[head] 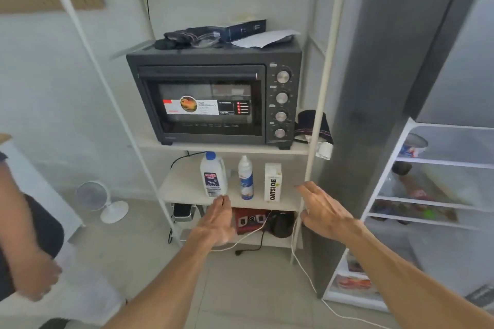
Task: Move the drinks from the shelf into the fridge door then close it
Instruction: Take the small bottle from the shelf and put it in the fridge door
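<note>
First pickup pending: 3 drinks stand on the shelf [187, 189]. Left hand [217, 218], released, nears the milk jug [213, 175]; right hand [322, 208], released, nears the Oatside carton [272, 181]. Next: grasp.

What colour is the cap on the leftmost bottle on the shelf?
Blue, on the white milk jug; clearest in the head view.

Shelf post [311, 168] crowds carton [273, 182]; bottles' fronts clear.

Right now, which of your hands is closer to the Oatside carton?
The right hand, just right of the Oatside carton by the shelf post. The left hand is farther, below the milk jug two drinks over.
</note>
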